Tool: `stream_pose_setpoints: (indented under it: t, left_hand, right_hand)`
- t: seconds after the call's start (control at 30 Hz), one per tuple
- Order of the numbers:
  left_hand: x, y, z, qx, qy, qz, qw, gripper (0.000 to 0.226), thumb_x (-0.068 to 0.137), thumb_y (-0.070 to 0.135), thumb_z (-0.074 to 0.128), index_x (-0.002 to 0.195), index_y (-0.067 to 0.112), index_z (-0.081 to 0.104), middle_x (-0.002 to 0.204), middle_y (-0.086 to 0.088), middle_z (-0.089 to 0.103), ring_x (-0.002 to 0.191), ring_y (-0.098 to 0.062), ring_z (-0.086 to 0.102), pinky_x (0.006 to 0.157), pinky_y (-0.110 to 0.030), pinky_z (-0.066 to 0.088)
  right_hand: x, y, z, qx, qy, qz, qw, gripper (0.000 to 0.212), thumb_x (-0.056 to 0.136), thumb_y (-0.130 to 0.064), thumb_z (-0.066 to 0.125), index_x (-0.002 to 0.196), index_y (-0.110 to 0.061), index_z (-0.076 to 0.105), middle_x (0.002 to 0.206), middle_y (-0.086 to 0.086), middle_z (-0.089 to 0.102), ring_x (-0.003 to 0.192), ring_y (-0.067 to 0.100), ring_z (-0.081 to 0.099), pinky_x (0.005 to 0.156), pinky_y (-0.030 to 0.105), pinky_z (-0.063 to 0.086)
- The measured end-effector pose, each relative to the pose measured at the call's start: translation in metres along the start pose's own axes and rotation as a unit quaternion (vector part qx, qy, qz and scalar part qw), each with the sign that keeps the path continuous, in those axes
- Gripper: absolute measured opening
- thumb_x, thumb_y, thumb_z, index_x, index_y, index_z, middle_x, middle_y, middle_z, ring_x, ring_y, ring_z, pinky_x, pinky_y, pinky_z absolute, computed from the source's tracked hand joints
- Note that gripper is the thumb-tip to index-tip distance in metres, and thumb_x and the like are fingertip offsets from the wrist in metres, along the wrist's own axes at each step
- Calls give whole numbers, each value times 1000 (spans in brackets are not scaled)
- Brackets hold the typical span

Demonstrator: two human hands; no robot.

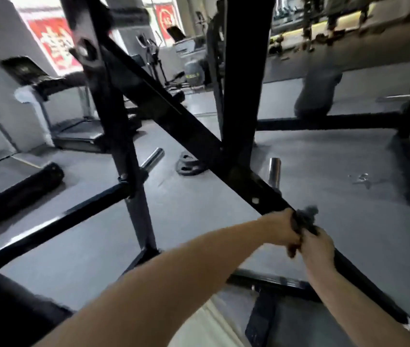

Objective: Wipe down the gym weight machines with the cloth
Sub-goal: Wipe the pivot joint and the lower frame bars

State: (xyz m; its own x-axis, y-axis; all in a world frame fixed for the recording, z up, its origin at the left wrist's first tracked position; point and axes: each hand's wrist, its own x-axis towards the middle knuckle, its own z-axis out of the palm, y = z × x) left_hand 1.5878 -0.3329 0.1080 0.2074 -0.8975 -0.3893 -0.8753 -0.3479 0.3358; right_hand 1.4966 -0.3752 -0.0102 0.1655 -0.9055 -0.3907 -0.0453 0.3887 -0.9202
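Cloth [305, 217], dark and bunched, sits low on the sloping black bar [174, 118], held between my two hands. From the left, the chrome peg [152, 157] sticking out of the upright [122, 146] could catch my head or shoulder if I lean in to follow the bar upward. The plate [189, 166] lying on the floor [199, 221] just past it is a trip if I step round without looking. The second peg [274, 171] stands a little above my hands, beside the bar, and a fast upward stroke could run my knuckles into it. My left hand [280, 230] has its fingers curled round the cloth at the bar. If that wrap is slack, the cloth will skate rather than rub, and I'd judge the underside stays dirty. My right hand [318, 246], just below, seems to pinch the cloth's tail, though blur hides the fingers. Pulling against my left could tug the cloth free and drop it. Far right, a small metal piece [363, 179], too blurred to name, lies on the floor to tread on.
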Motion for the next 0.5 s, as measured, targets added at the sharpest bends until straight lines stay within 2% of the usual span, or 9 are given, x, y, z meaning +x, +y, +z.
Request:
stream_pose_setpoints:
  t: [0.07, 0.13, 0.2, 0.27, 0.33, 0.4, 0.47, 0.5]
  left_hand:
    - [-37, -18, -49, 29, -18, 8, 999, 30, 87, 22, 80, 110, 13, 63, 89, 4, 61, 75, -11, 58, 56, -17, 46]
    - [-59, -36, -94, 50, -61, -20, 997, 20, 86, 29, 82, 91, 17, 67, 77, 7, 62, 66, -8, 55, 55, -20, 46]
    - [-84, -58, -142, 64, -87, -83, 991, 28, 84, 41, 82, 98, 17, 75, 86, 1, 74, 72, -12, 61, 63, -25, 50]
    - [-107, -72, -187, 54, -121, -138, 981, 30, 87, 41, 80, 106, 18, 76, 104, -1, 79, 85, -12, 68, 77, -26, 55]
    - [-131, -78, -228, 40, -125, -170, 977, 29, 88, 39, 80, 106, 17, 76, 102, 0, 79, 94, -13, 71, 86, -27, 56]
    - [-153, -86, -258, -3, -74, -174, 982, 28, 88, 33, 82, 105, 13, 73, 96, -3, 77, 93, -17, 71, 81, -27, 58]
    - [-169, -99, -266, -102, 36, -150, 983, 18, 87, 18, 79, 98, 10, 67, 85, -5, 69, 76, -18, 66, 62, -25, 55]
    - [-173, -107, -265, -174, 109, -127, 970, 17, 84, 11, 78, 96, 10, 66, 78, -5, 66, 68, -17, 63, 57, -26, 52]
  right_hand:
    - [-57, -48, 32, 1, -44, -48, 998, 20, 98, -23, 65, 105, -4, 67, 86, 17, 69, 71, 31, 62, 60, 35, 47]
    - [-91, -74, 60, 33, -87, -76, 993, 9, 100, -22, 65, 98, -15, 69, 88, 12, 71, 81, 31, 67, 70, 38, 52]
    - [-122, -97, 91, 67, -148, -96, 982, 5, 100, -23, 65, 100, -25, 70, 97, 6, 74, 93, 27, 69, 80, 40, 53]
    - [-145, -116, 118, 101, -192, -107, 970, 9, 101, -22, 65, 108, -24, 70, 103, 1, 74, 97, 22, 69, 79, 37, 51]
    - [-165, -139, 140, 115, -219, -134, 960, 8, 102, -20, 65, 107, -21, 71, 102, 2, 74, 95, 21, 69, 75, 33, 50]
    - [-182, -167, 158, 131, -225, -163, 952, 8, 101, -17, 65, 100, -22, 71, 97, 1, 74, 91, 19, 69, 73, 30, 49]
    - [-192, -193, 171, 116, -202, -224, 946, 6, 100, -17, 68, 100, -21, 72, 91, -4, 75, 89, 18, 71, 75, 32, 52]
    - [-196, -210, 176, 95, -186, -278, 938, 8, 98, -17, 68, 102, -22, 72, 91, -6, 75, 90, 20, 71, 77, 34, 54]
